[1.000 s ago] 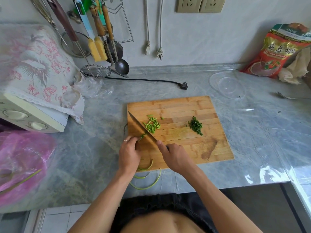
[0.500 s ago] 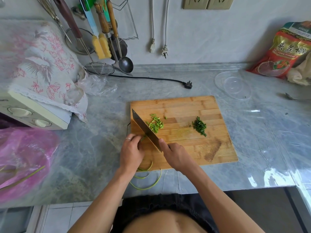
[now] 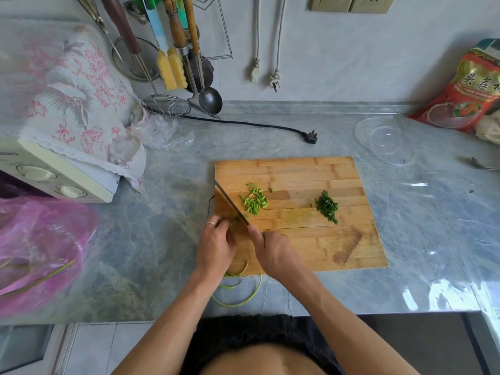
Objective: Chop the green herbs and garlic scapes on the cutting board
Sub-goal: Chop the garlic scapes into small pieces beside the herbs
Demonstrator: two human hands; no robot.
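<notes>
A wooden cutting board (image 3: 305, 239) lies on the grey counter. A heap of cut light-green scape pieces (image 3: 255, 202) sits left of centre, and a small pile of chopped dark herbs (image 3: 328, 206) lies to its right. My right hand (image 3: 273, 253) grips the handle of a cleaver (image 3: 230, 203), blade down at the board's left edge. My left hand (image 3: 215, 246), a ring on one finger, pinches the garlic scapes (image 3: 238, 290) just left of the blade. Their long curly stems trail off the board's near edge over the counter.
A cloth-covered appliance (image 3: 62, 147) stands at the left, a pink plastic bag (image 3: 40, 253) in front of it. Utensils (image 3: 186, 63) hang on the wall behind. A black plug (image 3: 311, 137), clear lids (image 3: 385, 140) and a red food bag (image 3: 465, 96) lie beyond the board.
The knife rose between cuts and has come down again on the scapes beside my left fingers. The heap of cut pieces has grown slightly. The camera view drifted a little.
</notes>
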